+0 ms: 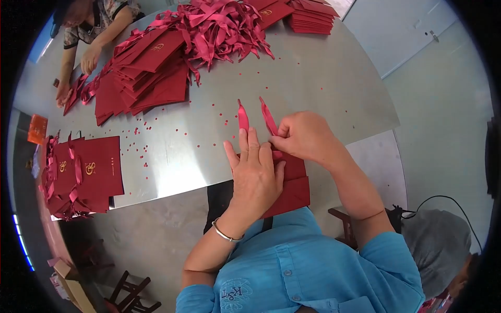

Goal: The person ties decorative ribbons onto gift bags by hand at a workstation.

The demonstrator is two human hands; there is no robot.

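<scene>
1. The right hand (pixel 305 135) has its thumb and forefinger pinched together on the right-hand ribbon end (pixel 267 116), the other fingers curled in.
2. The left hand (pixel 255 164) lies palm down, fingers spread, on a dark red gift bag (pixel 289 197); its fingertips meet the lower part of the left-hand ribbon end (pixel 243 116).
3. That bag lies flat at the near edge of the metal-topped table (pixel 334 99), its lower part reaching toward the person's blue shirt (pixel 292 261). Both pink ribbon ends point away from the person across the tabletop.
4. Small red discs (pixel 147 125) lie scattered beyond and to the left of the hands.
5. At the table's left end sits a group of ribboned bags (pixel 99 167) with gold lettering.
6. Farther off are a fanned pile of red bags (pixel 148 78), a heap of pink ribbons (pixel 219 31) and a neat stack of red bags (pixel 311 20).
7. At upper left, a co-worker's hands (pixel 91 58) are at another red bag (pixel 75 95).
</scene>
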